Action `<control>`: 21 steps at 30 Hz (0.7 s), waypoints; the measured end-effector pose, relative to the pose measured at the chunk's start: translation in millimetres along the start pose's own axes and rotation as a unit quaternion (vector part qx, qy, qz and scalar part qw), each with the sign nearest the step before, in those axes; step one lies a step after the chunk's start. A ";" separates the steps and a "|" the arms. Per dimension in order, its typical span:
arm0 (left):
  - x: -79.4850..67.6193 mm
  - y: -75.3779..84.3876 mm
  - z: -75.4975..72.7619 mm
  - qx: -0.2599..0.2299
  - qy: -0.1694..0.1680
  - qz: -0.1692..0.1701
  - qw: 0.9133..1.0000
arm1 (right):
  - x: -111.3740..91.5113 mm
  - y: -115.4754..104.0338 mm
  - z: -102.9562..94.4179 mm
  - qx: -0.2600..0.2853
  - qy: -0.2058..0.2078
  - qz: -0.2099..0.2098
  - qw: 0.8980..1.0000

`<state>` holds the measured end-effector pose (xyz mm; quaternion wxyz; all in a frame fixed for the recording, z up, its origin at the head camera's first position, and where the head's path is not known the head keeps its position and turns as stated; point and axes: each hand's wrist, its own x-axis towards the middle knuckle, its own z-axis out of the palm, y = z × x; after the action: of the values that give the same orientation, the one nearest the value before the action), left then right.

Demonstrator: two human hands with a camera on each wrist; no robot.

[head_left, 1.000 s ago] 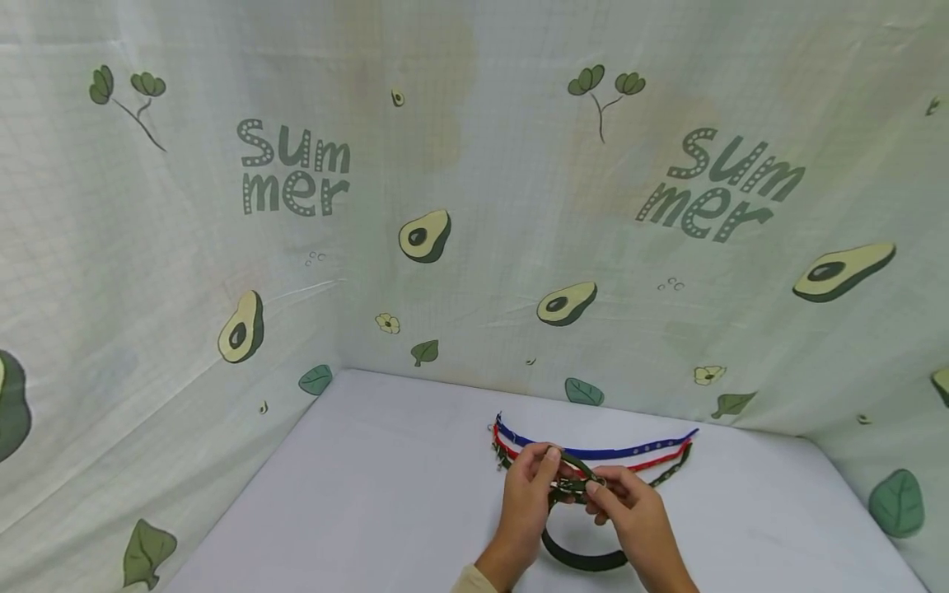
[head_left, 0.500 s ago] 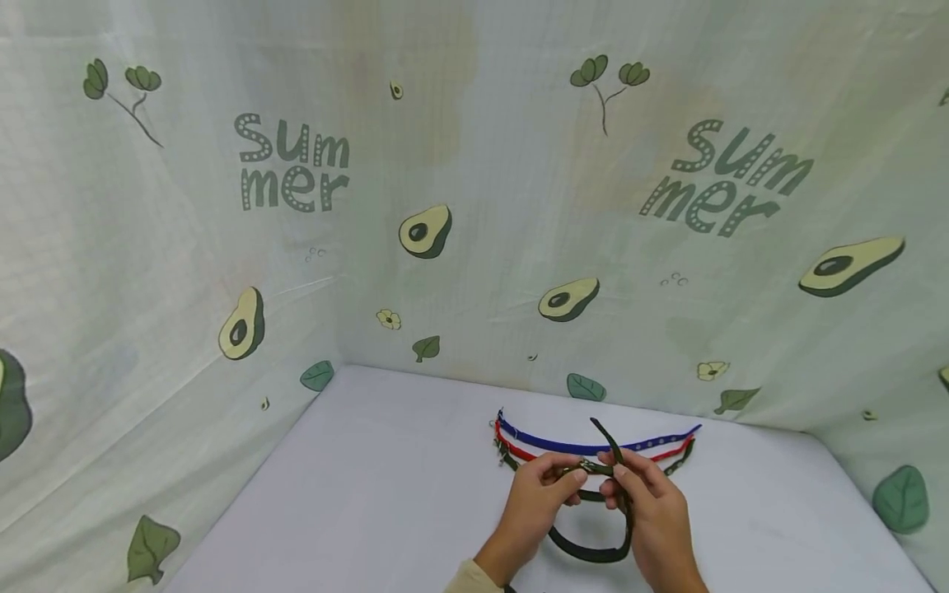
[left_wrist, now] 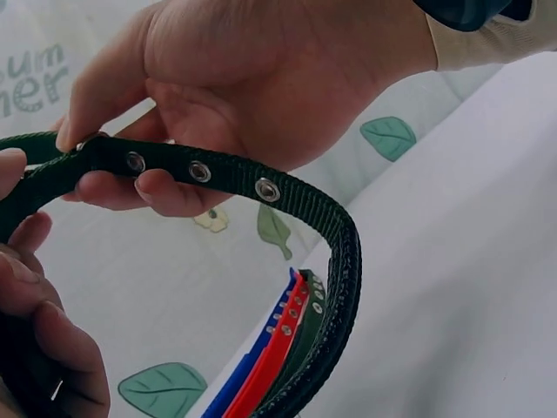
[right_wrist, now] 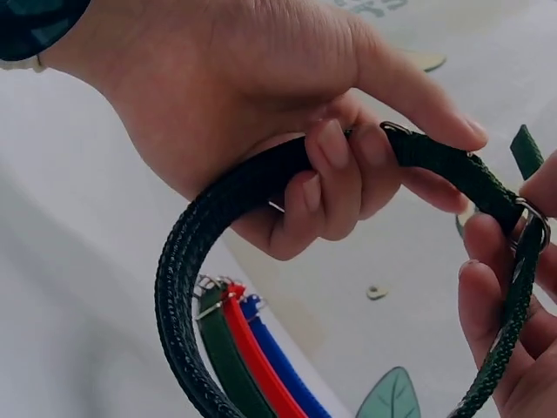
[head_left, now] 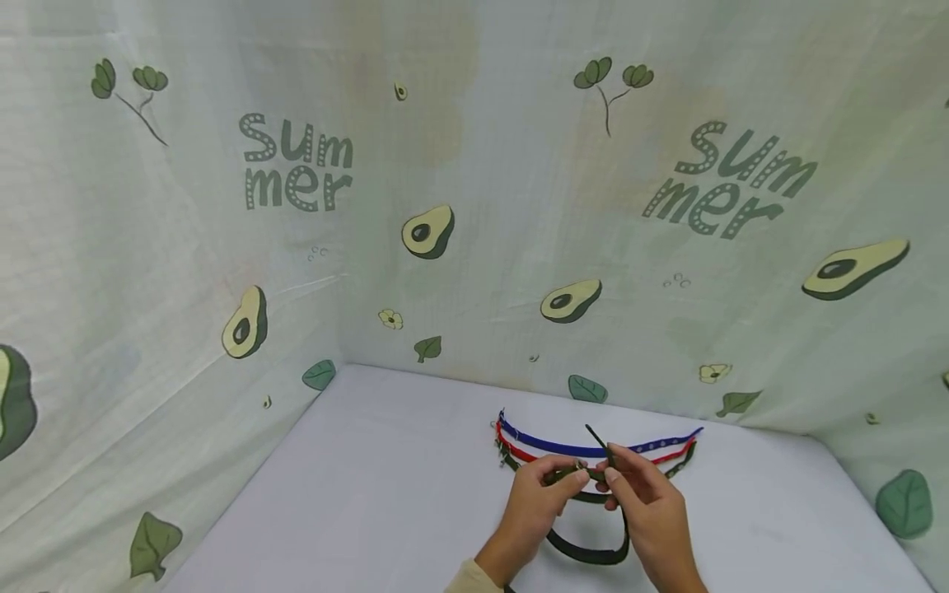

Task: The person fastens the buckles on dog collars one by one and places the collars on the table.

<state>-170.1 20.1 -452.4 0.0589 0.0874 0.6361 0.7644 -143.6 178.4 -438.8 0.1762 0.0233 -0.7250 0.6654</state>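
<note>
1. At the left, the left hand [head_left: 537,498] is clamped on the padded band of a dark green collar [head_left: 589,556]; in the right wrist view its fingers curl round the band and its thumb lies along the top.
2. Far of the hands, with buckle ends to the left, a blue collar [right_wrist: 280,364], a red collar [right_wrist: 259,366] and a second green collar [right_wrist: 228,353] lie side by side on the table [head_left: 400,469], blue farthest.
3. In the middle, the held collar bends into a loop between both hands, drooping toward the near side.
4. Right of that, a metal ring [right_wrist: 544,228] sits by the right fingertips, with the strap's tail [head_left: 596,435] sticking up; whether the tail runs fully through is hard to tell.
5. At the right, the right hand [head_left: 647,498] pinches the strap beside its metal-rimmed holes [left_wrist: 200,171].
6. The step looks like fitting the strap at its fastening; the next move probably calls for a steady left hold while the right hand guides the tail.
</note>
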 end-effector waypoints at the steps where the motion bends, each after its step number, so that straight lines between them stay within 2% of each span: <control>1: -0.4 0.1 -0.6 -0.001 -0.004 -0.001 1.000 | -1.1 0.0 -0.5 -0.014 0.001 0.000 1.000; 6: -1.1 0.6 -3.1 0.005 -0.021 -0.001 1.000 | -5.4 2.2 -1.8 -0.060 0.001 -0.027 0.998; 12: -0.1 3.2 -3.3 0.024 -0.014 0.000 1.000 | -4.4 1.8 -1.4 -0.055 -0.003 -0.056 0.997; 16: -0.3 4.5 -2.9 0.024 -0.008 -0.004 1.000 | -3.1 0.1 -1.0 -0.042 -0.003 -0.062 0.997; 21: 1.1 3.9 -3.2 0.020 -0.017 0.009 1.000 | -2.5 -0.8 -1.9 -0.041 0.003 -0.058 0.998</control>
<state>-171.7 16.5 -449.1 0.0611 0.1076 0.6496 0.7501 -140.6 179.7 -438.7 0.2168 0.0561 -0.7486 0.6240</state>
